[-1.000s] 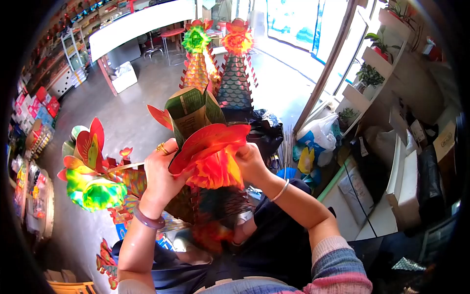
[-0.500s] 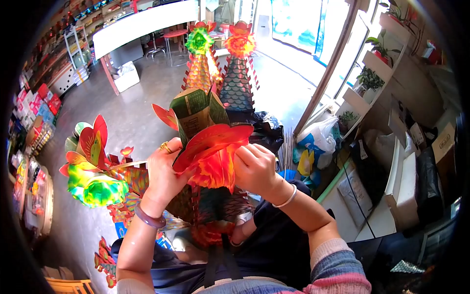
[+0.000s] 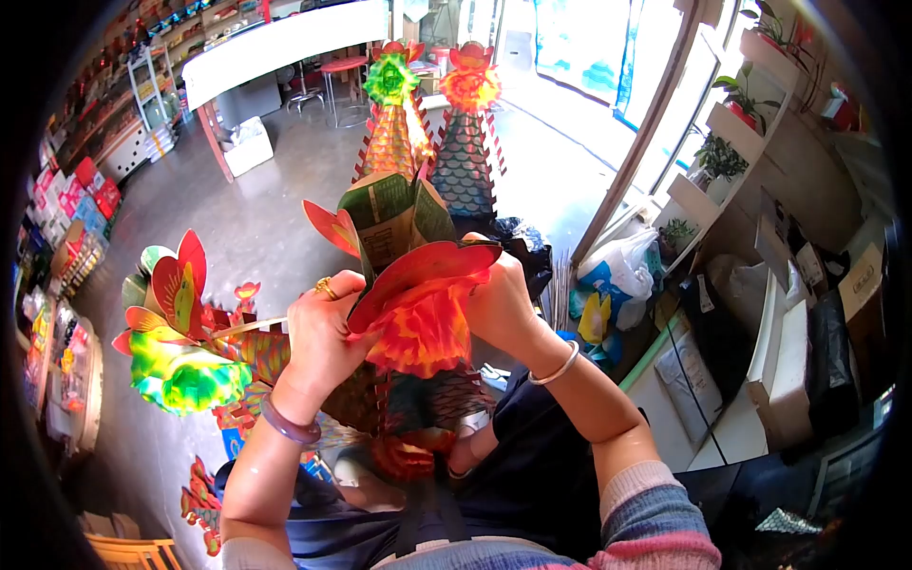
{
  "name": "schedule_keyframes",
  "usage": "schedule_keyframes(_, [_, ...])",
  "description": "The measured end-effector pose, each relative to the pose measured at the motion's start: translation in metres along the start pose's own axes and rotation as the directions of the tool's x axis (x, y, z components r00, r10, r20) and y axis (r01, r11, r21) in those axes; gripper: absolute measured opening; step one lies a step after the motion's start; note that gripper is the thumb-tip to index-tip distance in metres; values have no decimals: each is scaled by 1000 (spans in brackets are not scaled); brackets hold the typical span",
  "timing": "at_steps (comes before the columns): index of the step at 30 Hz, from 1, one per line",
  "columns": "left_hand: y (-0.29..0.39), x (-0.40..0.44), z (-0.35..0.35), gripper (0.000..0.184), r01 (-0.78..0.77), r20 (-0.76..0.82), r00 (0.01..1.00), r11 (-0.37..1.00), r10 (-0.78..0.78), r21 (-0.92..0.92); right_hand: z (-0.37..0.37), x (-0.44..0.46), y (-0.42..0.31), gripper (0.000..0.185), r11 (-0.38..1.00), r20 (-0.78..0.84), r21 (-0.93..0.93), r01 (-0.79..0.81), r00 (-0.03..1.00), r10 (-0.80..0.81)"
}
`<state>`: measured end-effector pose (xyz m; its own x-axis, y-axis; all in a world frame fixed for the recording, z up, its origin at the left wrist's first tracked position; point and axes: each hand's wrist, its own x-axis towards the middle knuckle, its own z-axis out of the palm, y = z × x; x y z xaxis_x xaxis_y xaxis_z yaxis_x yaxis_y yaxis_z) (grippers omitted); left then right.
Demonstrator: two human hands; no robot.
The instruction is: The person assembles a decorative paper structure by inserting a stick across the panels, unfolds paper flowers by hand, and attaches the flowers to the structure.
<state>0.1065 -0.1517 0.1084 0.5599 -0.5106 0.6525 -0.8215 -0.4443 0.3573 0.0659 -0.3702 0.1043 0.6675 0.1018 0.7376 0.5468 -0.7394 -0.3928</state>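
In the head view, a red paper flower [image 3: 423, 328] with a ruffled orange-red skirt hangs under a curved red petal [image 3: 418, 275]. Green printed cardboard leaves [image 3: 389, 214] stand up behind it. At the flower's left edge, my left hand [image 3: 323, 328] is closed on it, thumb and fingers pinching. My right hand [image 3: 510, 309] is closed at the right edge, its fingertips partly hidden behind the petal. A patterned scaly paper body [image 3: 432, 399] lies below, between my legs. Left of my left hand is another paper piece with a green-yellow ruffle [image 3: 185, 370].
Two tall scaly paper figures, one yellow-orange [image 3: 388, 138] and one dark [image 3: 463, 171], stand ahead on the floor. Plastic bags [image 3: 617, 280] and cardboard boxes [image 3: 864, 275] fill the right side. A white table [image 3: 275, 52] stands at the back, and a plant shelf [image 3: 736, 128] on the right.
My right hand has moved up and slightly right, its fingers now farther behind the petal's end. The red ruffle looks fuller and more spread. My left hand keeps its hold.
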Motion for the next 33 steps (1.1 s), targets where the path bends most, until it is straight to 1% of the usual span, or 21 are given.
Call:
schedule_keyframes(5, [2, -3, -4, 29, 22, 20, 1000, 1000, -22, -1, 3, -4, -4, 21, 999, -38, 39, -14, 999, 15])
schedule_keyframes(11, [1, -4, -5, 29, 21, 14, 1000, 1000, -21, 10, 5, -8, 3, 21, 989, 12, 95, 114, 993, -116])
schedule_keyframes(15, [3, 1, -5, 31, 17, -9, 1000, 1000, -17, -2, 2, -2, 9, 20, 964, 16, -16, 265, 964, -265])
schedule_keyframes(16, [1, -3, -5, 32, 32, -6, 999, 999, -32, 2, 3, 1, 12, 19, 957, 10, -24, 291, 957, -290])
schedule_keyframes(17, [-7, -8, 1, 37, 108, 19, 994, 994, -109, 32, 5, 0, 15, 19, 953, 10, -20, 303, 953, -302])
schedule_keyframes(18, [-13, -9, 8, 41, 60, -61, 996, 998, -61, -20, 2, 1, 7, 18, 963, 34, 3, 268, 963, -268])
schedule_keyframes(19, [-13, -10, 8, 32, 53, -30, 998, 989, -49, 140, -2, 2, 1, 18, 974, 65, 33, 224, 972, -226])
schedule_keyframes(20, [-15, -8, 8, 25, -69, -103, 991, 980, 89, 187, -3, -4, 10, 18, 980, 169, -12, 200, 966, -195])
schedule_keyframes(21, [-15, -8, 6, 25, -44, -44, 997, 972, 56, 231, -1, -10, 23, 17, 980, 269, -58, 192, 948, -170])
schedule_keyframes(22, [-17, -8, 7, 22, -71, -43, 996, 984, 79, 163, 6, -11, 31, 17, 993, 237, 99, 65, 968, -87])
schedule_keyframes(23, [-18, -8, 6, 20, -6, 3, 1000, 993, 6, 114, 10, -12, 33, 23, 929, 262, 362, -82, 965, -16])
schedule_keyframes(24, [-25, -17, 5, 22, 148, 96, 983, 983, -159, 111, 15, -12, 36, 30, 775, 284, 592, -220, 957, 54])
schedule_keyframes(25, [-28, -20, 5, 22, 102, 63, 992, 990, -109, 98, 16, -14, 35, 45, 438, 377, 817, -376, 922, 89])
schedule_keyframes(26, [-26, -17, 8, 21, 53, 26, 998, 995, -55, 86, 17, -16, 34, 59, 23, 467, 882, -470, 880, 85])
schedule_keyframes(27, [-19, -11, 7, 21, -3, -19, 1000, 997, 4, 79, 20, -15, 33, 44, -142, 493, 868, -476, 859, 133])
schedule_keyframes(28, [-8, -7, 0, 11, -58, 22, 998, 998, 57, 36, 19, -15, 31, 42, 201, 403, 890, -410, 912, 76])
schedule_keyframes(29, [-6, -6, 1, 11, -27, 20, 999, 1000, 27, 4, 16, -14, 30, 40, 520, 327, 811, -269, 945, -21])
schedule_keyframes(30, [-6, -7, 3, 11, 3, 19, 1000, 1000, -2, -31, 10, -5, 33, 41, 674, 393, 689, -267, 919, -38])
schedule_keyframes(31, [-6, -7, 3, 11, 30, 20, 999, 997, -29, -67, 4, 1, 32, 39, 624, 476, 683, -379, 879, 13])
schedule_keyframes(32, [-4, -8, 3, 10, -55, -19, 998, 997, 54, -59, 5, 5, 39, 38, 363, 541, 781, -508, 841, 13])
schedule_keyframes(33, [-9, -8, 6, 9, -94, -40, 995, 992, 92, -78, 7, 9, 44, 37, 72, 600, 798, -598, 800, -9])
